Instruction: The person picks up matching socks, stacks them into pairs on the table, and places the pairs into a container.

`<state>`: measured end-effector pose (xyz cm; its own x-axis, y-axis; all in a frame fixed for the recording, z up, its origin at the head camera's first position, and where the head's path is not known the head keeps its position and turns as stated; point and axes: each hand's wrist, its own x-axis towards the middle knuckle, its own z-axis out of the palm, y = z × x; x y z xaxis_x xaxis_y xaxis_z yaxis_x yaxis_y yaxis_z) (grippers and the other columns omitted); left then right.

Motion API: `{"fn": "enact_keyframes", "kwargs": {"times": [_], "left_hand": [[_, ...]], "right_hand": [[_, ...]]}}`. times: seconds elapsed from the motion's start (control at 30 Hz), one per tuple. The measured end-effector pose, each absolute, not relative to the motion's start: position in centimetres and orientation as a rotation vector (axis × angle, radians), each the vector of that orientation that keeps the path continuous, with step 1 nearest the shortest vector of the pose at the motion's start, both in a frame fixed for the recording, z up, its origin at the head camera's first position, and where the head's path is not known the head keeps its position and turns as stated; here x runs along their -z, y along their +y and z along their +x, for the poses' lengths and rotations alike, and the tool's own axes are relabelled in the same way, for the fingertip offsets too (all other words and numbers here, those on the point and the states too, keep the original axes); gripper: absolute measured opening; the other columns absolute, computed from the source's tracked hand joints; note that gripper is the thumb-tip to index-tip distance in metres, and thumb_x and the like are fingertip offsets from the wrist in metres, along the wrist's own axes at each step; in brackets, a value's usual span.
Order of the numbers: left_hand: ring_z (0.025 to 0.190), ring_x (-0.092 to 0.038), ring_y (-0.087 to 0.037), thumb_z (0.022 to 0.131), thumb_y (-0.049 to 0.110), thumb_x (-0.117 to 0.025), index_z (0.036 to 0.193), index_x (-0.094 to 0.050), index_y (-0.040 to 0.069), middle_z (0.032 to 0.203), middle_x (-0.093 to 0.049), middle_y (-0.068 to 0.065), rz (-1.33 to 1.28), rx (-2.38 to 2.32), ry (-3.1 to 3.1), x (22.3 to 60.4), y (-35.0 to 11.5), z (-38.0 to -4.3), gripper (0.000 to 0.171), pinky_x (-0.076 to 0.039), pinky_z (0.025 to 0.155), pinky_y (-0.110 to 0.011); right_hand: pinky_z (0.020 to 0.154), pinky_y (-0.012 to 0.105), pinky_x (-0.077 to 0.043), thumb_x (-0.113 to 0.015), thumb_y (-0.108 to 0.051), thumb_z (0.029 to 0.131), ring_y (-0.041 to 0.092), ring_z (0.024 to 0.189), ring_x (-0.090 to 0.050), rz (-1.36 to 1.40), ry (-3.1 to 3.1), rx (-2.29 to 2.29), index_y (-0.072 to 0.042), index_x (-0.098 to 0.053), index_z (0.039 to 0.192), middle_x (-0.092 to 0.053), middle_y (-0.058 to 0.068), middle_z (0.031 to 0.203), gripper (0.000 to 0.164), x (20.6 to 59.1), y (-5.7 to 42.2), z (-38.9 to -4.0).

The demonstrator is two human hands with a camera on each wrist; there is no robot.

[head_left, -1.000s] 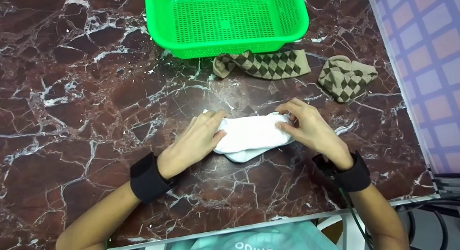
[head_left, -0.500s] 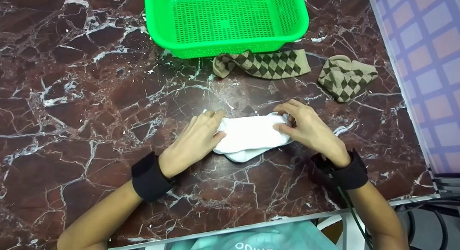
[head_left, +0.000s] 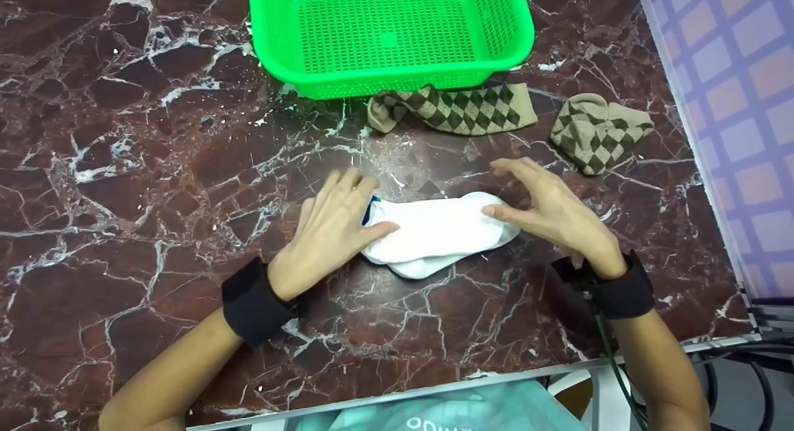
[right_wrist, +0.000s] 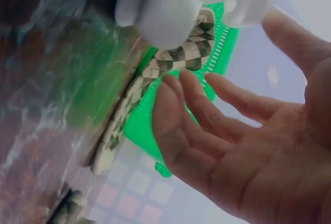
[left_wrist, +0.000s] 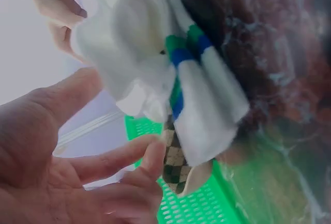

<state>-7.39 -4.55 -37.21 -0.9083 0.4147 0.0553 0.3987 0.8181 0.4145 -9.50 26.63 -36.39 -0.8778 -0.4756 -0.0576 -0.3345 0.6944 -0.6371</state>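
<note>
A pair of white socks (head_left: 434, 229) lies on the marbled table, one on top of the other. Green and blue bands (left_wrist: 181, 53) cross their cuffs in the left wrist view. My left hand (head_left: 329, 232) is spread at the socks' left end, its thumb over the edge of the upper one. At the right end, my right hand (head_left: 552, 211) has its fingers apart, the thumb tip over the white fabric. Neither hand grips the socks. In the right wrist view the right fingers (right_wrist: 173, 131) are relaxed with nothing between them, beside the rounded white sock ends (right_wrist: 168, 17).
A green perforated basket (head_left: 397, 80) stands at the back. Against its front lies a brown and beige argyle sock (head_left: 477, 111). To the right is a second, bunched argyle sock (head_left: 598, 133). A purple checked panel (head_left: 726, 108) borders the table's right side.
Both hands have loosened from the white socks: the left fingers have spread and shifted left, the right hand has drawn back to the right. The ends of the socks show more now.
</note>
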Motion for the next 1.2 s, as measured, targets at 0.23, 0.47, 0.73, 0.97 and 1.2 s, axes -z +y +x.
{"fn": "enact_keyframes", "kwargs": {"times": [0.23, 0.47, 0.73, 0.97, 1.2], "left_hand": [[0.099, -0.039, -0.031, 0.069, 0.054, -0.067, 0.122, -0.048, 0.004, 0.113, -0.050, -0.016, 0.704, -0.489, 2.871, 38.1, -4.1, -8.2, 0.075, -0.034, 0.077, -0.046], [0.106, -0.040, -0.035, 0.070, 0.051, -0.068, 0.111, -0.053, 0.005, 0.112, -0.048, -0.018, 0.708, -0.471, 2.762, 38.3, -3.7, -8.8, 0.064, -0.032, 0.085, -0.055], [0.110, -0.043, -0.037, 0.073, 0.043, -0.069, 0.100, -0.055, 0.005, 0.124, -0.042, -0.021, 0.655, -0.575, 2.627, 38.2, -3.7, -9.1, 0.049, -0.034, 0.091, -0.056], [0.061, -0.046, -0.019, 0.069, 0.035, -0.075, 0.081, -0.053, 0.008, 0.073, -0.050, -0.003, 0.699, -0.622, 2.666, 38.2, -3.4, -9.2, 0.037, -0.040, 0.048, -0.029], [0.054, -0.043, -0.016, 0.068, 0.023, -0.076, 0.080, -0.056, 0.008, 0.063, -0.048, -0.001, 0.675, -0.766, 2.642, 37.4, -3.8, -9.3, 0.028, -0.034, 0.041, -0.025]], "right_hand": [[0.097, 0.043, -0.033, -0.064, -0.048, 0.076, 0.026, 0.119, -0.040, -0.602, 2.543, 0.792, -0.006, -0.038, 0.133, -0.043, 0.012, 0.132, 0.076, 37.3, 26.1, -9.9], [0.071, 0.037, -0.045, -0.065, -0.049, 0.075, 0.023, 0.086, -0.054, -0.599, 2.518, 0.669, -0.002, -0.053, 0.114, -0.058, 0.010, 0.097, 0.062, 37.7, 25.4, -10.3], [0.059, 0.030, -0.036, -0.064, -0.049, 0.076, 0.019, 0.072, -0.044, -0.635, 2.525, 0.594, -0.007, -0.052, 0.092, -0.048, 0.003, 0.077, 0.046, 37.6, 25.0, -10.2], [0.054, 0.029, -0.041, -0.068, -0.043, 0.074, 0.015, 0.064, -0.050, -0.619, 2.510, 0.666, -0.008, -0.052, 0.104, -0.057, 0.002, 0.081, 0.049, 37.2, 24.9, -10.0], [0.062, 0.030, -0.044, -0.072, -0.042, 0.070, 0.016, 0.075, -0.053, -0.635, 2.538, 0.806, -0.011, -0.050, 0.113, -0.059, 0.003, 0.096, 0.057, 36.8, 24.8, -10.1]]}}
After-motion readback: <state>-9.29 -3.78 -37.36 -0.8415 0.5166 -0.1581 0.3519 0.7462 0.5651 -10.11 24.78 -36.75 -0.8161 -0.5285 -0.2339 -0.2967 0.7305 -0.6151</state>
